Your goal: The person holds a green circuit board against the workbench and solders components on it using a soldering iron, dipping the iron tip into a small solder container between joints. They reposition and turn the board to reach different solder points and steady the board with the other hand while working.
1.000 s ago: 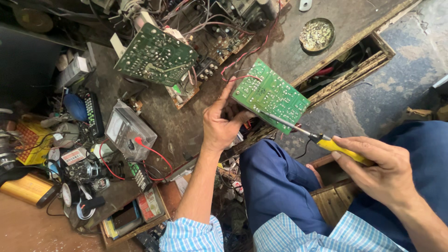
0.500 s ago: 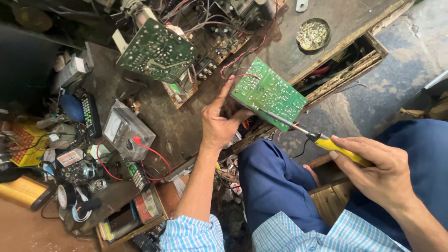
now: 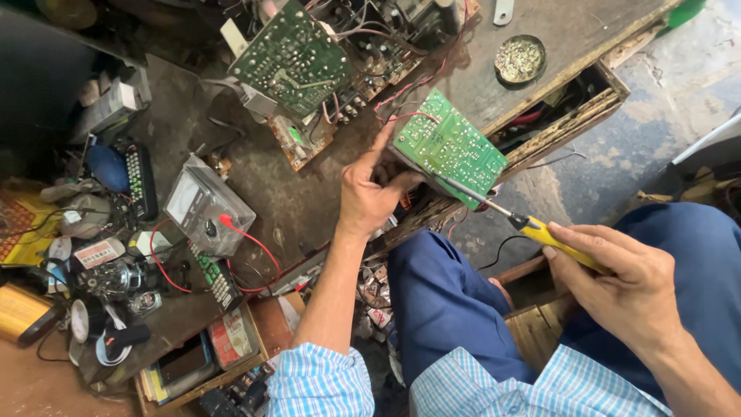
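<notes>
Crowding the circuit board (image 3: pixel 450 147): multimeter (image 3: pixel 204 206), solder tin (image 3: pixel 519 59)

This is a repair workshop for electric things. The dirty wooden workbench (image 3: pixel 587 38) is full of green circuit boards (image 3: pixel 292 55), loose wires (image 3: pixel 401 27) and small parts. A meter (image 3: pixel 202 205) with red leads sits there, beside a black remote control (image 3: pixel 140 181) and a little round tin (image 3: pixel 519 58).
</notes>
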Demonstrator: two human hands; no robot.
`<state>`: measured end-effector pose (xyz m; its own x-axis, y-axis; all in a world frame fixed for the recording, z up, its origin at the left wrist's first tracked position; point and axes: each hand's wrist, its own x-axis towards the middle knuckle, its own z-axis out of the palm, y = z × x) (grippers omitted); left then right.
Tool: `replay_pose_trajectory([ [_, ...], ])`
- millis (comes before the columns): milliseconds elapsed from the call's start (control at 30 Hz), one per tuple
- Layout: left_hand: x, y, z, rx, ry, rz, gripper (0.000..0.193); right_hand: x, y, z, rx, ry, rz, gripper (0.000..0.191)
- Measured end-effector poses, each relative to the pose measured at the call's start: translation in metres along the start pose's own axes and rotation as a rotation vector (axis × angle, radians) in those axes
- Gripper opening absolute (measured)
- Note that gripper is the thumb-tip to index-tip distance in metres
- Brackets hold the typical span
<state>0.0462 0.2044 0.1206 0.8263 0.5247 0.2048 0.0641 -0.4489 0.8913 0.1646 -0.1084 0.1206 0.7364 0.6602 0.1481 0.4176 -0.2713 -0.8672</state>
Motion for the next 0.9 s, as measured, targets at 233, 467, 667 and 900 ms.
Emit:
replay_pose_trajectory([
  [233,0.0,-0.002,0.0,0.071,0.014,0.005,0.084,-0.006,-0.033,-0.004,-0.256,0.09,-0.141,0.029],
  [467,-0.002,-0.008,-0.001,0.055,0.02,0.028,0.085,-0.009,-0.057,-0.011,-0.307,0.118,-0.118,0.03],
  [667,-0.003,-0.015,0.004,-0.156,0.032,-0.003,0.091,-0.002,-0.029,-0.027,-0.108,0.153,-0.106,0.025],
  [900,0.0,-0.016,0.002,-0.312,0.052,-0.08,0.069,0.014,0.01,-0.02,-0.047,0.051,-0.095,0.024],
])
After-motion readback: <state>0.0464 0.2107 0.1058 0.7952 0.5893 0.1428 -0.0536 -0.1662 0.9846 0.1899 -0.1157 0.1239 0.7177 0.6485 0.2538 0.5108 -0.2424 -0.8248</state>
